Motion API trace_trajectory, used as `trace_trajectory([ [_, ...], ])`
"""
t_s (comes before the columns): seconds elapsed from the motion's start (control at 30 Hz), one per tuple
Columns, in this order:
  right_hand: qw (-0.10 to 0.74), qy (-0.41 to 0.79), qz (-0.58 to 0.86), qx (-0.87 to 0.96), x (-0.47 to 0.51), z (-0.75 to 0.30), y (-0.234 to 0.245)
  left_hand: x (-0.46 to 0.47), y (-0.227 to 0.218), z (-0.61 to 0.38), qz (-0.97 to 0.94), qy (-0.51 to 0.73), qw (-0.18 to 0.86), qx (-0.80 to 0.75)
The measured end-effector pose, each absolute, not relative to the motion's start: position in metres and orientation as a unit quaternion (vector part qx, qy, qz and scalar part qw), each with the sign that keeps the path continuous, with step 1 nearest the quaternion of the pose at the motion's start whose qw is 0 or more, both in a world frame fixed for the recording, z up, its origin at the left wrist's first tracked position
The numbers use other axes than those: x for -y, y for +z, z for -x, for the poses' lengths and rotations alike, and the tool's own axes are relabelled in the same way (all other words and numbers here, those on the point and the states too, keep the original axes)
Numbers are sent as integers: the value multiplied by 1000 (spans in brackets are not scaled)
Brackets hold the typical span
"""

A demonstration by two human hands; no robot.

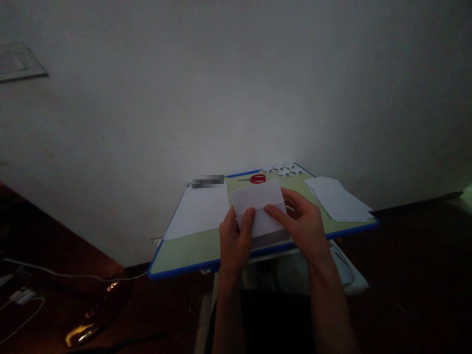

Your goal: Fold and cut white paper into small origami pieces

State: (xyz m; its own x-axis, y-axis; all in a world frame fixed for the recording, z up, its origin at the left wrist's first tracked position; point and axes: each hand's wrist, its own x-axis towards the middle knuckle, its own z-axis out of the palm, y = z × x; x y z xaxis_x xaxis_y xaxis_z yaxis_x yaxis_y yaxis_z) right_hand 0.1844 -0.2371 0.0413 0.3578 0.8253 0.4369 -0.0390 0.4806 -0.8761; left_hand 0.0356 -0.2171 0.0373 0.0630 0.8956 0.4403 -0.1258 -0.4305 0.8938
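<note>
A white sheet of paper [260, 196], creased across its middle, is held up over the near edge of a small table. My left hand [236, 236] grips its left side, the thumb lying on the front face. On the right, my right hand [304, 221] pinches the same sheet, with its thumb near the crease and the other fingers behind. Just beyond the paper lie scissors [257, 179] with red handles, their blades pointing left. Several folded white paper pieces [283, 169] sit at the table's far right corner.
The pale green tabletop [191, 253] has a blue rim. A white sheet [201, 211] lies on its left and a stack of paper [337, 199] on its right. A wall [236, 98] stands behind; a white cable [73, 274] hangs at lower left.
</note>
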Motion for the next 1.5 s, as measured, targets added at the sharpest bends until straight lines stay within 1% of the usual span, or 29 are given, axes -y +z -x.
trace_trajectory([
  [0.1,711,172,429,530,236,-183,42,216,36,-38,-595,598,412,-344],
  [0.17,709,81,410,568,237,-182,43,216,36,-41,-585,601,411,-357],
  [0.23,696,43,375,611,238,-183,44,216,36,-43,-571,614,414,-354],
  [0.37,649,64,311,692,239,-188,41,217,38,-42,-551,638,429,-326],
  [0.53,593,78,302,742,240,-196,36,215,37,-39,-515,660,428,-341],
  [0.63,587,84,305,745,241,-198,37,213,34,-39,-476,657,490,-318],
  [0.7,593,80,307,740,241,-199,38,213,33,-37,-484,641,517,-294],
  [0.87,607,90,318,723,243,-199,40,219,36,-30,-601,588,470,-269],
  [1.07,601,108,322,724,242,-198,41,221,40,-29,-638,548,480,-252],
  [1.23,597,118,322,726,241,-198,42,221,33,-29,-641,562,434,-291],
  [1.37,582,126,313,740,243,-198,41,219,29,-30,-632,558,434,-317],
  [1.5,592,135,324,726,243,-197,42,218,32,-33,-632,575,402,-329],
])
